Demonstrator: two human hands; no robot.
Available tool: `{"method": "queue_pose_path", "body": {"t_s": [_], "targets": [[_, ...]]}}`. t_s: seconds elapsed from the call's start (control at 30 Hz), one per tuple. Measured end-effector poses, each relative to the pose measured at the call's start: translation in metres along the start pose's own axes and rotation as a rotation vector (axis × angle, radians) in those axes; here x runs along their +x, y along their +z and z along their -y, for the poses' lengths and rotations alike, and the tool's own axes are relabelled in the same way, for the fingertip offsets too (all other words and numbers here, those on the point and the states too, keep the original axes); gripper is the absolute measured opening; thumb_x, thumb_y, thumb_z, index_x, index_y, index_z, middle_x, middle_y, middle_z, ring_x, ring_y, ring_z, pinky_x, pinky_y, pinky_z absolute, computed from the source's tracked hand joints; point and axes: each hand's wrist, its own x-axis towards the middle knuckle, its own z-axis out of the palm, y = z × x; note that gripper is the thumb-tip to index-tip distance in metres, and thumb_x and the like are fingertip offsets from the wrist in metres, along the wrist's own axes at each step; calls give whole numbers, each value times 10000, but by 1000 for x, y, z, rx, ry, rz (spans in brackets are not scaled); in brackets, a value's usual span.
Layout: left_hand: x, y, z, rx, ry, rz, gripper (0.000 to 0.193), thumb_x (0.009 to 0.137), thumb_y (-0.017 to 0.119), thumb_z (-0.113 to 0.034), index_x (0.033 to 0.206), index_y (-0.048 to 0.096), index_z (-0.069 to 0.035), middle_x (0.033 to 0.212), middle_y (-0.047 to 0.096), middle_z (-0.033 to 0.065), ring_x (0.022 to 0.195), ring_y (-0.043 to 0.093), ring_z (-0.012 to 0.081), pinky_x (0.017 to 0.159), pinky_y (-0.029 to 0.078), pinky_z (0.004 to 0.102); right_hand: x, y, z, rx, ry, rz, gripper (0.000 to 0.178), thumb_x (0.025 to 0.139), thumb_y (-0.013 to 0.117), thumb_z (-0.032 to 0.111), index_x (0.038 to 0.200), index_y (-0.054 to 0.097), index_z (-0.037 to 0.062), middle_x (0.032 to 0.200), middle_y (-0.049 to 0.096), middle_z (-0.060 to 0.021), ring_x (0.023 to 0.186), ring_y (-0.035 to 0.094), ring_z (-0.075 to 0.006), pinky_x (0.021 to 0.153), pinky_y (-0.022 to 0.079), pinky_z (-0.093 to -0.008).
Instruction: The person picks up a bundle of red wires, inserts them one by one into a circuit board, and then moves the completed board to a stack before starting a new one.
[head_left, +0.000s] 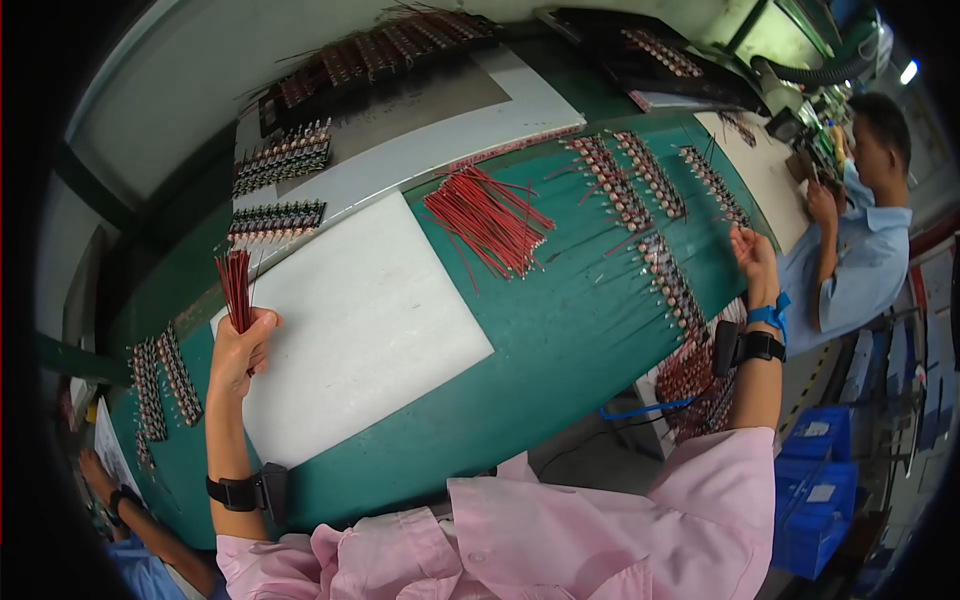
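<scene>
My left hand (244,350) is closed round an upright bundle of thin red wires (234,285), above the left part of a white foam sheet (350,330). On the right, my right hand (753,258) has its fingers curled at the near end of a strip of small circuit boards (715,187); its fingertips seem to pinch that end. A loose pile of red wires (490,222) lies on the green table mat (420,430) between my hands. Further strips of small boards (610,185) lie between this pile and my right hand.
Behind the foam, a white board (400,165) carries more strips (278,220). A black tray (380,55) holds wired boards. More strips (160,385) lie at the left. Co-workers sit at the right (860,230) and lower left (150,540). Blue bins (815,500) stand at lower right.
</scene>
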Motion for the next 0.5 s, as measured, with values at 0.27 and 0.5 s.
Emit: {"method": "queue_pose_path", "body": {"t_s": [0.27,0.5], "targets": [[-14,-1,15,-14,-78,-115,169,736,574,-180,701,510,-27,453,316,-64,344,236,27,312,205,195,58,22,-4,-70,99,4,144,793,388,39,863,462,-64,857,576,-145,724,592,-223,624,508,-276],[-21,0,15,-4,-75,-119,175,737,574,-185,708,509,-25,461,323,-63,354,245,25,320,207,196,39,34,4,-129,97,1,166,803,372,50,882,441,-78,915,556,-200,787,585,-277,652,509,-306]]}}
